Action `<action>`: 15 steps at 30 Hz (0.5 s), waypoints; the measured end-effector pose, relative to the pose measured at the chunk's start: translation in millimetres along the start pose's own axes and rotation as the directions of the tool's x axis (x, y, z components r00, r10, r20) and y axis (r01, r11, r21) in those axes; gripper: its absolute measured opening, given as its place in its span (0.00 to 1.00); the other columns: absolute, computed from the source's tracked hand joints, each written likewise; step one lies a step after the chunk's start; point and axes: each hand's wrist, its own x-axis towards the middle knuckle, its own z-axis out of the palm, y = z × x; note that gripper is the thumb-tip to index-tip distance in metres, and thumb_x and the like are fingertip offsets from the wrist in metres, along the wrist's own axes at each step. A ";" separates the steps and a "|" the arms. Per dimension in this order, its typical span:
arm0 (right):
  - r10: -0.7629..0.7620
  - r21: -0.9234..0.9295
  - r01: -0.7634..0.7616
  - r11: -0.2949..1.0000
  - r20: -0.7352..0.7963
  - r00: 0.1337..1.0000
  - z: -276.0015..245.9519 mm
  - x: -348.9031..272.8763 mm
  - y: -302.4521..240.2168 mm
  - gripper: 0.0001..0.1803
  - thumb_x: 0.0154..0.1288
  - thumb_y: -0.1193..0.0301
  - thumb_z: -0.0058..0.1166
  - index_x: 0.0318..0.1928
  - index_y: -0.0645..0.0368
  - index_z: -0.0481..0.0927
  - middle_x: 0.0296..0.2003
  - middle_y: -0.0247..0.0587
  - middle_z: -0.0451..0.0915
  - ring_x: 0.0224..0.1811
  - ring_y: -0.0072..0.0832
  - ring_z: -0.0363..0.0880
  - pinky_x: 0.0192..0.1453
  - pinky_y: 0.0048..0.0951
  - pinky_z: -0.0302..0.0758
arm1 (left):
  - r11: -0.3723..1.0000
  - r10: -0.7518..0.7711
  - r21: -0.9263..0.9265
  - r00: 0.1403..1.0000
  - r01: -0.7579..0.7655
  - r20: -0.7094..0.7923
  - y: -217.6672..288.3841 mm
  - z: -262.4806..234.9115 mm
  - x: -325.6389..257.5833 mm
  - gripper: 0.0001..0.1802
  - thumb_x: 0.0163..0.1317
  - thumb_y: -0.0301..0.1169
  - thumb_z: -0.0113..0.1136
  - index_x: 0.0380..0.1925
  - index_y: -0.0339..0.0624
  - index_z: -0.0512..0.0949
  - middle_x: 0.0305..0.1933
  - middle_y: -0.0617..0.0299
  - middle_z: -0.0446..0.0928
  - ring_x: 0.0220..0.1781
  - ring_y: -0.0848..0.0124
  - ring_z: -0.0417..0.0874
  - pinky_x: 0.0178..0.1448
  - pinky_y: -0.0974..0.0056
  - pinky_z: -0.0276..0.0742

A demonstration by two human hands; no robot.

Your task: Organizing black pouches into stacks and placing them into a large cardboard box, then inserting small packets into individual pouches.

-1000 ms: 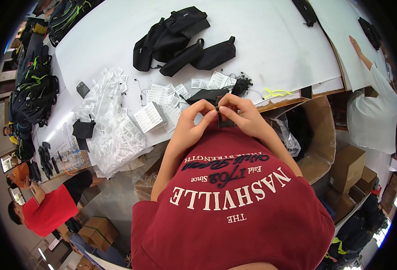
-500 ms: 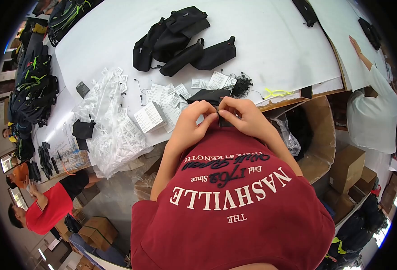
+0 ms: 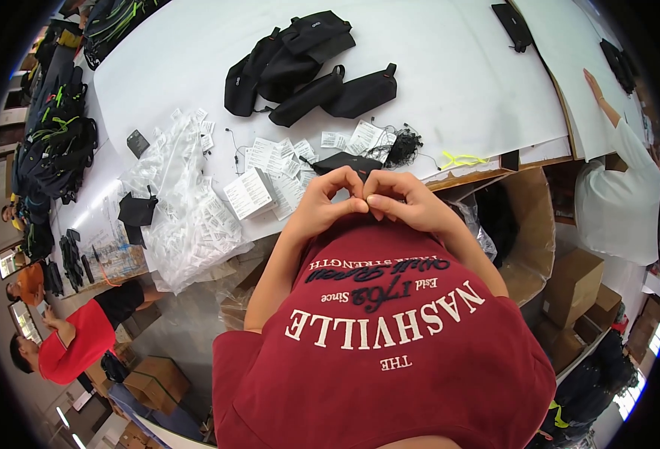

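Both hands, left hand and right hand, remain pinched fingertip-to-fingertip, grip contents indiscernible, beside the black pouch, unmoved.

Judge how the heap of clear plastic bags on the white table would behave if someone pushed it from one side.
The heap of clear plastic bags looks thin and crumpled, so it would probably slide and deform rather than move as one. It seems light for its bulk. Part already hangs over the table edge, so a push may spill it off.
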 end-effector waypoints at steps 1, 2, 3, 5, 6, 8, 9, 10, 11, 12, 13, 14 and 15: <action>-0.001 0.019 0.001 1.000 0.007 1.000 2.0 -1.0 0.5 0.08 0.69 0.68 0.48 0.33 0.58 0.72 0.22 0.28 0.72 0.23 0.15 0.66 0.28 0.17 0.63 | 1.000 0.000 -0.001 1.000 0.000 -0.001 -1.3 0.6 -1.0 0.09 0.53 0.28 0.67 0.28 0.39 0.74 0.28 0.68 0.75 0.35 0.78 0.73 0.45 0.71 0.68; -0.001 0.040 0.000 0.999 0.015 1.000 3.7 -2.5 1.6 0.08 0.69 0.67 0.48 0.34 0.58 0.72 0.22 0.28 0.72 0.23 0.14 0.65 0.28 0.17 0.62 | 1.000 0.015 0.001 1.000 -0.015 -0.003 -2.7 2.0 -2.5 0.09 0.54 0.28 0.66 0.28 0.39 0.74 0.28 0.68 0.74 0.35 0.79 0.73 0.45 0.72 0.68; -0.001 0.039 0.001 0.999 0.016 1.000 4.6 -2.7 3.3 0.08 0.69 0.67 0.48 0.34 0.58 0.72 0.22 0.28 0.72 0.23 0.14 0.65 0.28 0.17 0.62 | 1.000 0.031 0.006 1.000 -0.031 -0.005 -3.3 2.9 -3.7 0.09 0.55 0.28 0.66 0.28 0.39 0.73 0.28 0.68 0.74 0.35 0.79 0.72 0.45 0.72 0.67; -0.021 0.117 0.018 0.993 0.025 0.999 7.5 -5.1 8.6 0.08 0.70 0.68 0.47 0.35 0.58 0.72 0.23 0.30 0.72 0.22 0.14 0.64 0.27 0.16 0.61 | 0.998 0.015 -0.065 1.000 -0.016 -0.021 -7.1 8.3 -7.6 0.09 0.56 0.28 0.65 0.29 0.39 0.73 0.29 0.68 0.73 0.35 0.79 0.72 0.44 0.73 0.67; -0.022 0.115 0.019 0.993 0.026 0.999 7.7 -4.7 7.9 0.08 0.70 0.68 0.47 0.35 0.58 0.72 0.23 0.30 0.72 0.22 0.14 0.64 0.27 0.16 0.61 | 0.991 0.002 -0.133 0.999 -0.007 -0.035 -8.5 9.1 -7.4 0.09 0.57 0.29 0.64 0.29 0.39 0.73 0.30 0.68 0.73 0.35 0.80 0.71 0.44 0.73 0.66; 0.000 0.199 -0.003 0.980 0.014 1.000 9.1 -6.5 7.7 0.08 0.70 0.68 0.48 0.35 0.59 0.72 0.23 0.31 0.73 0.21 0.14 0.63 0.26 0.15 0.60 | 0.983 -0.004 -0.186 1.000 0.001 -0.017 -12.1 10.4 -8.4 0.09 0.58 0.29 0.64 0.29 0.39 0.73 0.31 0.68 0.72 0.36 0.79 0.71 0.45 0.73 0.66; -0.003 0.200 -0.001 0.980 0.016 1.000 8.6 -6.5 7.2 0.08 0.70 0.68 0.48 0.35 0.59 0.72 0.23 0.31 0.73 0.21 0.14 0.63 0.26 0.15 0.60 | 0.973 -0.009 -0.232 1.000 0.008 -0.002 -11.3 10.4 -8.1 0.08 0.59 0.29 0.63 0.30 0.39 0.72 0.32 0.68 0.72 0.37 0.79 0.71 0.45 0.73 0.66; 0.007 0.255 -0.009 0.967 0.009 1.000 8.2 -7.0 7.4 0.08 0.69 0.68 0.48 0.35 0.59 0.72 0.23 0.31 0.73 0.21 0.13 0.63 0.26 0.15 0.60 | 0.973 -0.011 -0.231 1.000 0.010 -0.002 -10.1 10.1 -8.5 0.08 0.59 0.29 0.63 0.30 0.39 0.72 0.32 0.68 0.72 0.37 0.79 0.71 0.45 0.73 0.66; 0.018 0.309 -0.018 0.951 0.001 1.000 8.0 -7.5 8.1 0.08 0.69 0.68 0.48 0.35 0.59 0.72 0.23 0.31 0.73 0.21 0.13 0.63 0.27 0.15 0.60 | 0.975 -0.016 -0.222 1.000 0.014 -0.005 -8.7 10.0 -9.0 0.08 0.59 0.28 0.62 0.30 0.38 0.72 0.32 0.68 0.72 0.37 0.79 0.71 0.45 0.74 0.66; 0.018 0.309 -0.016 0.951 -0.003 1.000 8.1 -7.8 8.5 0.08 0.69 0.68 0.48 0.35 0.59 0.72 0.23 0.31 0.73 0.21 0.13 0.63 0.27 0.15 0.60 | 0.977 -0.017 -0.214 1.000 0.016 -0.003 -7.6 10.1 -8.4 0.08 0.59 0.28 0.62 0.30 0.38 0.73 0.33 0.68 0.72 0.37 0.79 0.71 0.45 0.74 0.66; 0.008 0.320 -0.002 0.947 -0.017 1.000 8.1 -8.1 9.2 0.08 0.69 0.68 0.48 0.35 0.59 0.72 0.23 0.31 0.73 0.21 0.13 0.63 0.27 0.15 0.60 | 0.976 -0.017 -0.215 1.000 0.017 0.003 -5.8 10.5 -6.2 0.08 0.59 0.28 0.62 0.30 0.38 0.73 0.33 0.68 0.72 0.37 0.79 0.71 0.45 0.74 0.66; -0.001 0.331 0.012 0.944 -0.032 0.999 7.5 -8.5 9.5 0.08 0.69 0.68 0.48 0.35 0.59 0.72 0.23 0.31 0.73 0.21 0.13 0.63 0.27 0.15 0.60 | 0.977 -0.031 -0.210 0.999 0.033 0.013 -3.5 10.8 -2.9 0.08 0.59 0.28 0.62 0.30 0.38 0.73 0.32 0.68 0.72 0.37 0.79 0.71 0.45 0.74 0.66; 0.000 0.330 0.012 0.944 -0.036 0.999 6.5 -8.8 9.7 0.08 0.69 0.68 0.48 0.35 0.59 0.72 0.23 0.31 0.73 0.21 0.13 0.63 0.27 0.15 0.60 | 0.977 -0.044 -0.206 0.999 0.047 0.021 -3.1 10.8 -0.3 0.07 0.59 0.28 0.62 0.31 0.38 0.73 0.32 0.68 0.72 0.37 0.80 0.71 0.45 0.74 0.66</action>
